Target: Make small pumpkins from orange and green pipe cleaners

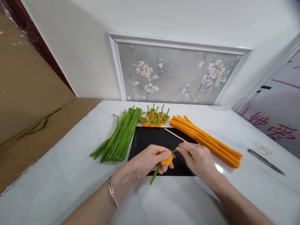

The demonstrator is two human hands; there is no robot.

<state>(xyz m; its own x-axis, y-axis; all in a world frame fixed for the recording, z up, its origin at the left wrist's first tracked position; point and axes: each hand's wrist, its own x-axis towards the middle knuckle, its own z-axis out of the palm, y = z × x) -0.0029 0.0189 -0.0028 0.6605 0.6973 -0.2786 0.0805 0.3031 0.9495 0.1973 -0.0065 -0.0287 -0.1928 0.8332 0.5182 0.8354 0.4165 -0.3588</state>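
Observation:
My left hand [154, 159] pinches a small orange pipe-cleaner pumpkin [166, 160] between thumb and fingers, over a black mat [146, 139]. A green pipe cleaner [154, 174] runs across the pumpkin, one end hanging toward me. The fingertips of my right hand [196, 157] are closed on its other end, close beside the pumpkin. A thin pale wooden stick [175, 135] reaches over the mat from behind my right hand; whether that hand touches it is hidden. Behind the mat stand several finished orange pumpkins [154, 119] with green tops and upright stems.
A thick bundle of green pipe cleaners [121, 137] lies left of the mat. Orange pipe cleaners [205, 139] are bundled at the right. Farther right are tweezers [266, 161] and thin loops [262, 148]. Cardboard [29, 87] stands along the left edge, and a wall panel [176, 74] rises behind.

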